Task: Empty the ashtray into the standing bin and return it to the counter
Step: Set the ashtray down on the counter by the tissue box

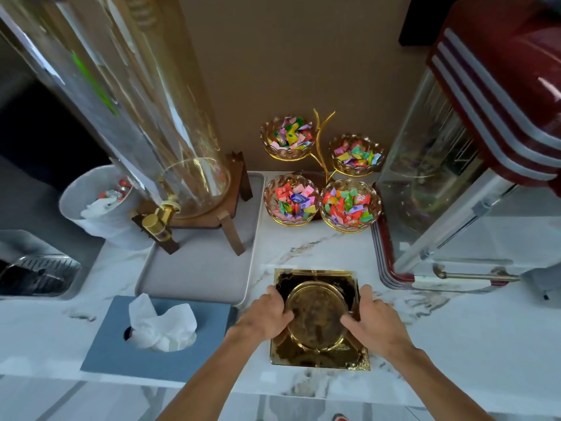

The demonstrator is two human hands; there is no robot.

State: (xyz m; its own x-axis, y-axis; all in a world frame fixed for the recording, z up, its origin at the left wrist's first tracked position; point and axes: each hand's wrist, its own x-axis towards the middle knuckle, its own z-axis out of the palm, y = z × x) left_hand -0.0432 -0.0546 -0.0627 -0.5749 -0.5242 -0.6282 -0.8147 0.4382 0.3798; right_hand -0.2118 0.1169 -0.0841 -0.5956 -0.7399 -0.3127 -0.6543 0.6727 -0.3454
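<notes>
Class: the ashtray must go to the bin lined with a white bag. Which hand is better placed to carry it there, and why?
Left. The left hand already grips the ashtray, as does the right hand, but the bin stands on the left.

A grey tissue box [158, 332] sits left of four candy bowls [321, 174], near a glass drink dispenser [170, 141] on its tray [200, 268].
</notes>
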